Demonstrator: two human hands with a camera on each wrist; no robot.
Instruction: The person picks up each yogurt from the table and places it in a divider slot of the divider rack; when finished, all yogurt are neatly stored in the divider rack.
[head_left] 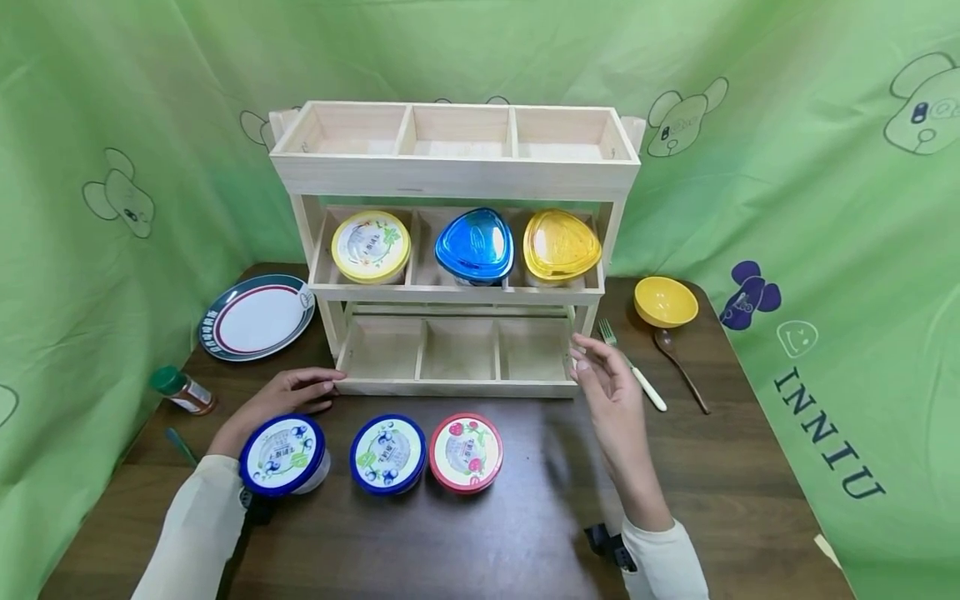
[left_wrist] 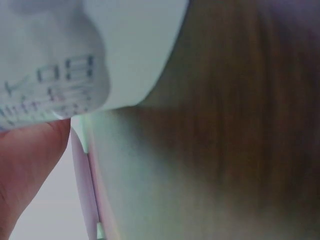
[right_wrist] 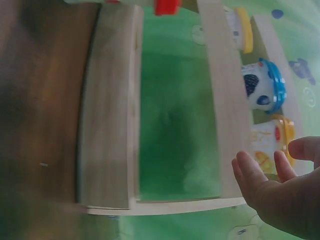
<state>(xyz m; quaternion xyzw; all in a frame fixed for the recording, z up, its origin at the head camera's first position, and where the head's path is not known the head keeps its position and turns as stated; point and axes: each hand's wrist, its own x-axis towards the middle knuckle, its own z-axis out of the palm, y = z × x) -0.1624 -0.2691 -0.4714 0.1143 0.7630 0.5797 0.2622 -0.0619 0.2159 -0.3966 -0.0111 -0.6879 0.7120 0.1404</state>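
Note:
A three-tier pale wooden rack stands on the table. At the front left corner of its bottom tier, my left hand has its fingertips right at the edge. My right hand is raised beside the front right corner, its fingers loosely bent and nothing in them. Two blue-lidded tubs and a red-lidded tub line up before the rack, the leftmost overlapping my left wrist. On the middle tier sit a round yellow-lidded tub, a blue-lidded tub and a clear-yellow-lidded tub, one per compartment.
To the left lie a dark-rimmed plate, a green-capped spice jar on its side and a thin green item. A fork, a yellow bowl and a wooden spoon lie at right. Green cloth hangs around the table.

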